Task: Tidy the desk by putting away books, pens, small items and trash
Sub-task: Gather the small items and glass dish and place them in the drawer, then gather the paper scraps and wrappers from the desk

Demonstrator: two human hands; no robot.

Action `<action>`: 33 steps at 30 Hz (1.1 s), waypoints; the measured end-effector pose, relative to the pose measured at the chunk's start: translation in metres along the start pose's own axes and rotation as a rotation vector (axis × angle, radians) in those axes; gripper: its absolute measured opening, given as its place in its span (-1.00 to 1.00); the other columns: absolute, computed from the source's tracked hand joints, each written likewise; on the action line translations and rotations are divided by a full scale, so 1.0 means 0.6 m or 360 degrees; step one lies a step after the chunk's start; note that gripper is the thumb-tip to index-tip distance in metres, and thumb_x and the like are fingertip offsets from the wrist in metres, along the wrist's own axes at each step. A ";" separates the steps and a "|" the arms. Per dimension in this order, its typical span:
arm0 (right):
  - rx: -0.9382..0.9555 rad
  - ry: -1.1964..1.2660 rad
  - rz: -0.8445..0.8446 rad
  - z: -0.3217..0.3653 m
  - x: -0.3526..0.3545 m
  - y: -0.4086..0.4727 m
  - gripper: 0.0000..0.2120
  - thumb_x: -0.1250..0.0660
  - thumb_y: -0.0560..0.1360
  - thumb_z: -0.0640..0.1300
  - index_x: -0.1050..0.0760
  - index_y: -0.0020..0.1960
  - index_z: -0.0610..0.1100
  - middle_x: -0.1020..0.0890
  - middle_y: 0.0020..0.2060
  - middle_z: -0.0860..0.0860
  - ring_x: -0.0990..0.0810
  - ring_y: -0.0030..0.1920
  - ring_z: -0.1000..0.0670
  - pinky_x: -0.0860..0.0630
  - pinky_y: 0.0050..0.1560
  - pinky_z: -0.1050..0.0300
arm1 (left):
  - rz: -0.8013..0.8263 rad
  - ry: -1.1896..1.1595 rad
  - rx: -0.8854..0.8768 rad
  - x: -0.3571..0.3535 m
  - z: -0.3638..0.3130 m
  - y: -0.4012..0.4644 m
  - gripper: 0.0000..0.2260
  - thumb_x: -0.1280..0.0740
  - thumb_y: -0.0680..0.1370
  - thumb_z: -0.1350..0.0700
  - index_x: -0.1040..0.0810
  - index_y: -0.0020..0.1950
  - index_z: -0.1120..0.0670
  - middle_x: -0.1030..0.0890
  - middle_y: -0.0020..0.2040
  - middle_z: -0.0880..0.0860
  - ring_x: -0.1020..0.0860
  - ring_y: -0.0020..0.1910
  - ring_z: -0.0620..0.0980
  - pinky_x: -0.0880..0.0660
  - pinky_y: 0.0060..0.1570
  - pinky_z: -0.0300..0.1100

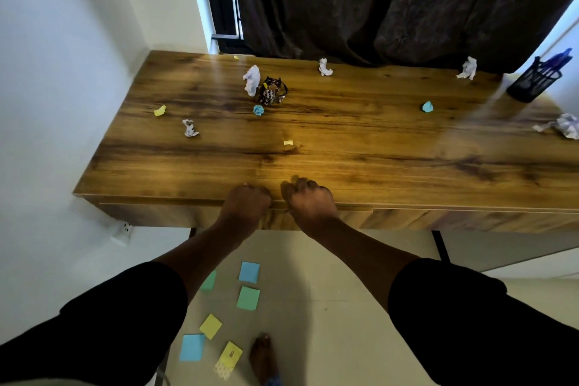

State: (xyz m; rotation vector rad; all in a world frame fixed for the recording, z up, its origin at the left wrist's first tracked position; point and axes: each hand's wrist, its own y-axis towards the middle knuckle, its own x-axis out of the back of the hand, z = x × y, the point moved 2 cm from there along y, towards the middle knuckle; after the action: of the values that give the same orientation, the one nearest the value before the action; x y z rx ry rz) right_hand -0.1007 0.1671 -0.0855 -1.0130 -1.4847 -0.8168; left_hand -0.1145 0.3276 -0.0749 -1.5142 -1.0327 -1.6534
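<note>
Overhead, 5 white paper wads (251,79) and 2 blue ones (258,110) litter the desk (344,147); mesh pen holder (532,80) holds blue pens (556,59); left hand (246,200) and right hand (310,197) curled at the edge, contents unclear.

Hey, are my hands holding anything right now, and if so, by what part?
Cannot be told for sure. Both the left hand and right hand are curled at the front edge of the desk, and nothing shows in either fist.

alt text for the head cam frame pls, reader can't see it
Both hands, left hand and right hand, rest with fingers curled at the near edge of a wooden desk scattered with crumpled paper, a snack wrapper and a pen holder far right. Coloured sticky notes lie on the floor below.
</note>
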 end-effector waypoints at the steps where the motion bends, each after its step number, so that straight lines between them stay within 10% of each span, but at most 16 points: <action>1: 0.0003 -0.0005 -0.0002 -0.001 0.000 0.003 -0.48 -0.60 0.33 -0.01 -0.52 0.20 -0.11 -0.63 -0.03 -0.13 -0.64 -0.13 -0.14 -0.54 -0.30 0.06 | -0.0024 0.0014 -0.0018 0.002 0.002 0.003 -0.85 -0.57 0.32 0.13 -0.61 -0.34 0.06 -0.57 -0.47 -0.02 -0.55 -0.52 -0.05 -0.38 -0.46 -0.25; 6: 0.0012 -0.0028 -0.0027 -0.005 0.003 0.014 -0.59 -0.55 0.37 -0.05 -0.55 0.16 -0.11 -0.63 -0.06 -0.12 -0.65 -0.16 -0.14 -0.53 -0.32 0.07 | 0.0072 0.0059 0.0010 0.008 0.003 0.022 -0.80 -0.63 0.32 0.11 -0.61 -0.34 0.06 -0.56 -0.47 -0.02 -0.52 -0.55 -0.08 -0.33 -0.48 -0.28; 11: 0.0042 -0.0033 -0.0075 -0.005 -0.004 0.015 -0.56 -0.55 0.37 -0.05 -0.54 0.19 -0.13 -0.62 -0.05 -0.14 -0.64 -0.18 -0.14 -0.53 -0.33 0.06 | 0.0259 0.0183 0.0024 0.000 0.000 0.026 -0.83 -0.28 0.67 0.06 -0.64 0.12 0.08 -0.70 -0.02 0.03 -0.67 -0.09 -0.01 -0.46 -0.16 -0.20; 16: 0.0034 0.0010 -0.0028 -0.009 0.002 0.017 -0.51 -0.54 0.36 0.04 -0.56 0.22 -0.10 -0.64 0.00 -0.12 -0.65 -0.13 -0.14 -0.55 -0.31 0.06 | 0.0137 0.0093 -0.0072 -0.021 0.011 0.027 -0.82 -0.64 0.34 0.11 -0.66 -0.25 0.08 -0.63 -0.36 0.02 -0.61 -0.44 -0.03 -0.55 -0.41 -0.24; 20: 0.0046 0.0197 0.0035 -0.011 0.036 0.036 -0.52 -0.28 0.51 0.29 -0.56 0.14 -0.10 -0.63 0.04 -0.10 -0.62 0.02 -0.13 -0.53 -0.09 0.03 | 0.0161 -0.0115 -0.0261 -0.021 0.039 0.051 -0.80 -0.38 0.46 -0.05 -0.65 -0.14 0.08 -0.65 -0.20 0.05 -0.63 -0.25 0.07 -0.61 -0.23 -0.07; 24: -0.0106 0.0401 0.0090 -0.039 0.055 0.074 -0.64 -0.21 0.58 0.18 -0.60 0.06 -0.06 -0.68 -0.01 -0.09 -0.66 0.00 -0.16 -0.54 -0.07 0.03 | 0.0323 -0.0146 0.0071 0.020 0.083 0.087 -0.64 -0.24 0.45 -0.16 -0.65 -0.06 0.07 -0.68 -0.08 0.04 -0.66 -0.08 0.08 -0.53 -0.14 -0.16; 29: -0.0226 0.0647 0.0041 -0.085 0.077 0.132 -0.73 -0.27 0.56 -0.10 -0.59 0.22 -0.03 -0.63 0.16 -0.07 -0.63 0.12 -0.18 -0.56 0.02 0.03 | 0.0255 -0.1134 0.0809 0.020 0.139 0.100 -0.74 -0.33 0.43 -0.11 -0.74 -0.05 -0.05 -0.73 -0.05 -0.12 -0.66 -0.04 -0.13 -0.61 0.02 -0.11; 33: -0.0133 0.0729 0.0083 -0.101 0.069 0.184 -0.64 -0.30 0.57 -0.17 -0.53 0.36 -0.05 -0.53 0.30 -0.08 -0.55 0.25 -0.18 -0.57 0.18 -0.01 | 0.0135 -0.2047 0.1367 0.004 0.123 0.112 -0.87 -0.36 0.62 0.10 -0.68 0.07 0.10 -0.69 0.07 0.15 -0.64 0.06 0.10 -0.63 0.10 0.10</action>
State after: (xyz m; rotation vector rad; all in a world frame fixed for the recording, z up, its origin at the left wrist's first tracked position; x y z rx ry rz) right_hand 0.0237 0.1622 -0.0396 -0.8501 -1.0370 -1.0023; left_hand -0.0212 0.3611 -0.0632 -1.8139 -1.8925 0.1358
